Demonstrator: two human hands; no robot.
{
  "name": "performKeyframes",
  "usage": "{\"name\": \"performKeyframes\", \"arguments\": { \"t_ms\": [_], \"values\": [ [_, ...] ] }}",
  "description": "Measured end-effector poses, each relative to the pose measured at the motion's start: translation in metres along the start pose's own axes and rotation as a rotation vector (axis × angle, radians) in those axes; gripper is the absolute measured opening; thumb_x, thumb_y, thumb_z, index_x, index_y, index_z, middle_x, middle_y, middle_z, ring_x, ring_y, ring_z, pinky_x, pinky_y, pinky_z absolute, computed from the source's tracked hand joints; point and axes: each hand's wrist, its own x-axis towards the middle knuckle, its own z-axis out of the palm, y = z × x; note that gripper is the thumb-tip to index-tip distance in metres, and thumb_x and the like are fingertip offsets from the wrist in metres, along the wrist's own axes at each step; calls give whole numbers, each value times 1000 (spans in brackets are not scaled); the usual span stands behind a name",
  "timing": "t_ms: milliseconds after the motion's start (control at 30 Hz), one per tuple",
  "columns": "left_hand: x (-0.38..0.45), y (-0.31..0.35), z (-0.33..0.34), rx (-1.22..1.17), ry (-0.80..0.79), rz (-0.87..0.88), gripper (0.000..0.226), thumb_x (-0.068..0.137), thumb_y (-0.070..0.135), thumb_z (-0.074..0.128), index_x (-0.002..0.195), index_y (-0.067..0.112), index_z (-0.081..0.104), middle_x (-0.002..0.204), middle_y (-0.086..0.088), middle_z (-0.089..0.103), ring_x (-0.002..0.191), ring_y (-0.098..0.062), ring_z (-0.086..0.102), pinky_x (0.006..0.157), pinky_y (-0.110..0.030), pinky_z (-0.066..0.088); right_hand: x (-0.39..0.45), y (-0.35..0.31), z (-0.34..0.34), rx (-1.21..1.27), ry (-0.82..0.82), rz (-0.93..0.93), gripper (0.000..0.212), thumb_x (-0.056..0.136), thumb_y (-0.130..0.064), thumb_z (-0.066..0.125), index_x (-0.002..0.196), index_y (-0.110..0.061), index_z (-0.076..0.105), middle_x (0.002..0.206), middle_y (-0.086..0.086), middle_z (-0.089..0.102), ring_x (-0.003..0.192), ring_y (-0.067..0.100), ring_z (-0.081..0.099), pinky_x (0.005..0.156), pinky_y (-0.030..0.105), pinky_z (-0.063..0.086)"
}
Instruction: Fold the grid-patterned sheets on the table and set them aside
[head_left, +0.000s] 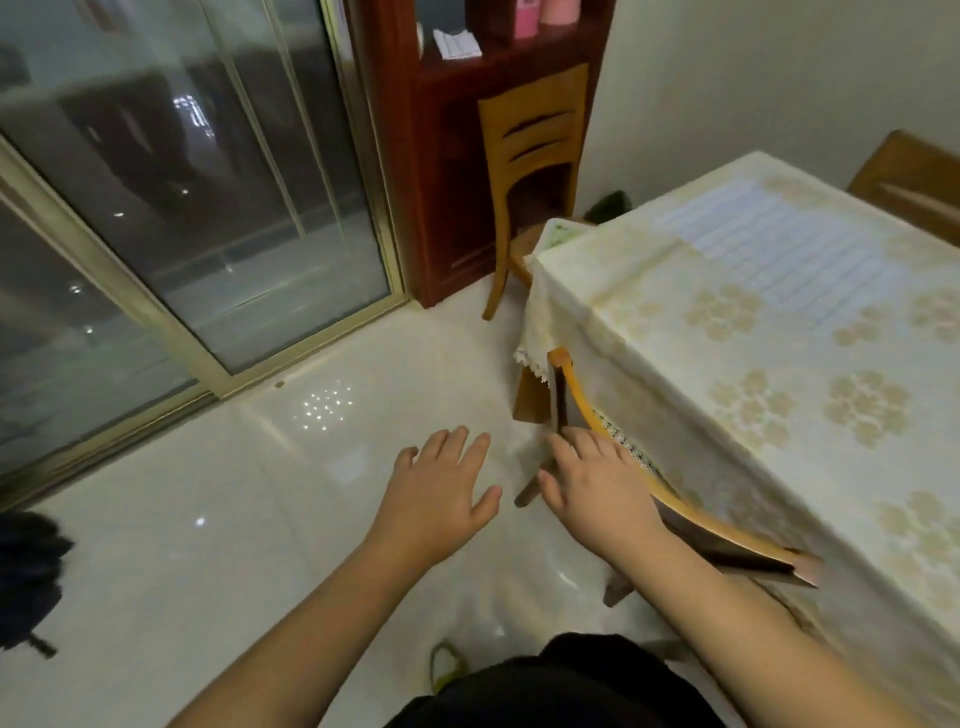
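A pale grid-patterned sheet (774, 260) lies flat on the table (649, 374), which wears a cream cloth with flower prints. Another greenish grid sheet (557, 234) shows at the table's far corner, over a chair seat. My left hand (441, 488) hovers over the floor with fingers spread and holds nothing. My right hand (597, 483) rests on the curved back of a wooden chair (576, 400) tucked against the table's near side; its fingers lie over the rail and I cannot tell how firmly they grip.
A second wooden chair (524, 156) stands at the table's far end before a red-brown cabinet (431, 156). Glass sliding doors (182, 208) fill the left. A dark object (28, 577) lies on the glossy tiled floor at far left. Another chair (914, 182) is at right.
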Motion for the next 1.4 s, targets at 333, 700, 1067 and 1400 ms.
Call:
{"name": "performKeyframes", "arguments": {
  "t_ms": [333, 700, 1067, 1400],
  "values": [
    [122, -14, -9, -26, 33, 216, 58, 84, 51, 40, 124, 17, 62, 116, -7, 66, 106, -25, 64, 72, -42, 54, 73, 21, 0, 32, 22, 244, 56, 86, -49, 35, 124, -18, 61, 113, 6, 66, 105, 28, 63, 84, 40, 52],
    [275, -8, -57, 27, -12, 394, 66, 87, 56, 24, 140, 22, 45, 137, -2, 52, 126, -22, 48, 93, -42, 46, 191, 84, -14, 109, 50, 386, 51, 93, -45, 43, 133, -16, 55, 128, 8, 60, 117, 30, 57, 92, 43, 46],
    [417, -28, -61, 22, -93, 649, 61, 94, 53, 37, 149, 26, 28, 151, 3, 36, 139, -17, 32, 106, -39, 35, 285, 110, -12, 136, 52, 613, 59, 86, -47, 32, 126, -14, 60, 121, 9, 65, 109, 30, 62, 85, 42, 50],
    [557, -76, -95, 54, -146, 882, 62, 96, 49, 38, 151, 24, 24, 155, 0, 29, 141, -19, 25, 109, -42, 29, 416, 109, -13, 119, 28, 875, 53, 99, -44, 39, 145, -18, 39, 145, 6, 46, 131, 28, 45, 103, 41, 36]
  ]
}}
